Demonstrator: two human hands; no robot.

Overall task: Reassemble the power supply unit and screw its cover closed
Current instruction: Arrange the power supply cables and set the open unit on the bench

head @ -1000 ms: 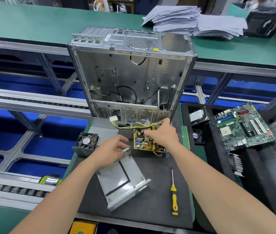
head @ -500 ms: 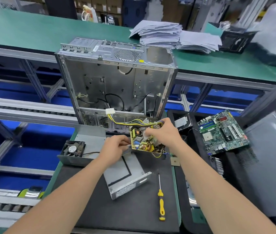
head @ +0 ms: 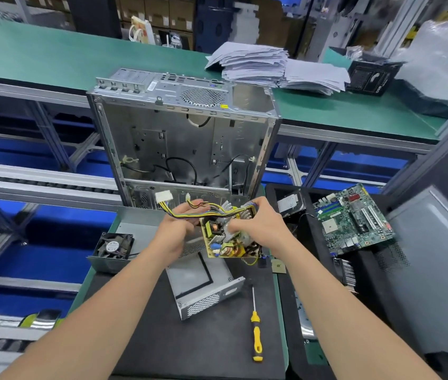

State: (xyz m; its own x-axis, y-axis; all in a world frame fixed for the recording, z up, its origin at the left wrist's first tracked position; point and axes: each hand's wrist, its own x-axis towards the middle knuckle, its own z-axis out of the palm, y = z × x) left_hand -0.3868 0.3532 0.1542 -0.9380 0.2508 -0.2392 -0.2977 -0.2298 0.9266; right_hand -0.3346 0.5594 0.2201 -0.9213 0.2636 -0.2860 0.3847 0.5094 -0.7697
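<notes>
The yellow power supply circuit board (head: 225, 244) is held up above the black mat (head: 217, 344). My right hand (head: 258, 223) grips its upper right side. My left hand (head: 180, 227) holds the yellow and black cable bundle (head: 211, 208), whose white connector (head: 163, 198) sticks out to the left. Under the board lies the grey metal supply cover (head: 200, 286), an L-shaped shell with a mesh side. The other housing half with its black fan (head: 113, 246) sits at the left of the mat. A yellow-handled screwdriver (head: 256, 333) lies to the right of the cover.
An open metal computer case (head: 184, 138) stands upright behind the mat. A green motherboard (head: 351, 218) lies on a black tray to the right, beside a grey side panel (head: 434, 270). Paper stacks (head: 272, 68) sit on the far green bench.
My left hand left the metal cover and took hold of the cables. Both hands lifted the circuit board higher off the mat.
</notes>
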